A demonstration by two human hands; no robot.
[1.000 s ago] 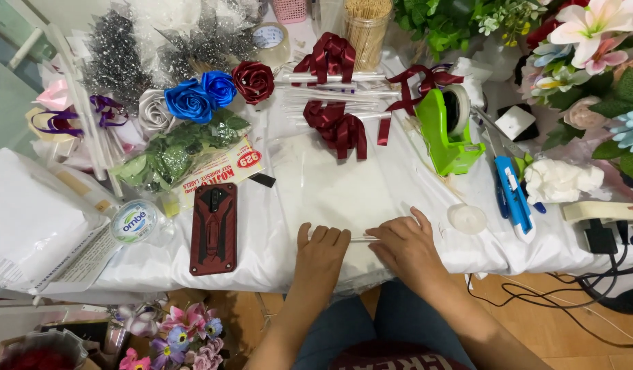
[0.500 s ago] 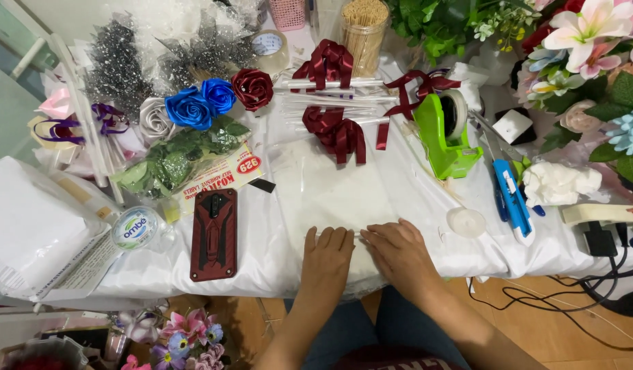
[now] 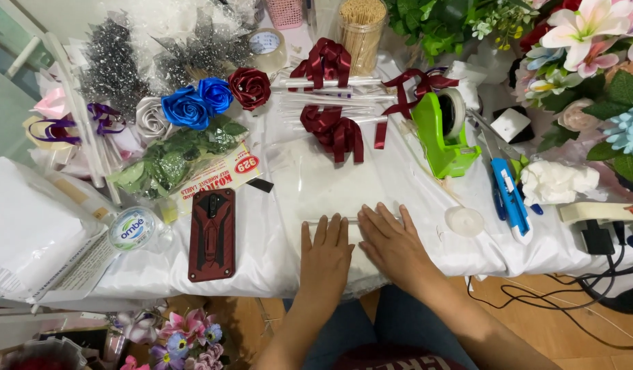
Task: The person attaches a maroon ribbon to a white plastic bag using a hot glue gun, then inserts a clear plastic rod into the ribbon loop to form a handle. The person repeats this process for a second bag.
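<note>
Both hands lie flat, fingers spread, on a clear sheet (image 3: 330, 185) at the near edge of the counter (image 3: 262, 253). The left hand (image 3: 325, 257) and the right hand (image 3: 392, 243) sit side by side, almost touching, their fingertips on a thin white stick (image 3: 333, 220) that lies across the sheet. Neither hand pinches anything; they only press down.

The sheet is thin and slick, so I judge it could slide on the white cloth or crease under the palms if the pressure is uneven. The stick could roll out from under the fingertips and end up crooked. The near edge of the cloth hangs over the counter just under the wrists, and a drag toward the body might pull it down.

Just beyond the fingertips lies a dark red bow (image 3: 333, 130); a forward sweep could snag its tails. Right of the right hand sit a small white disc (image 3: 464, 220) and a green tape dispenser (image 3: 443, 133). Left of the left hand lies a red phone (image 3: 212, 234), near enough to be nudged.
</note>
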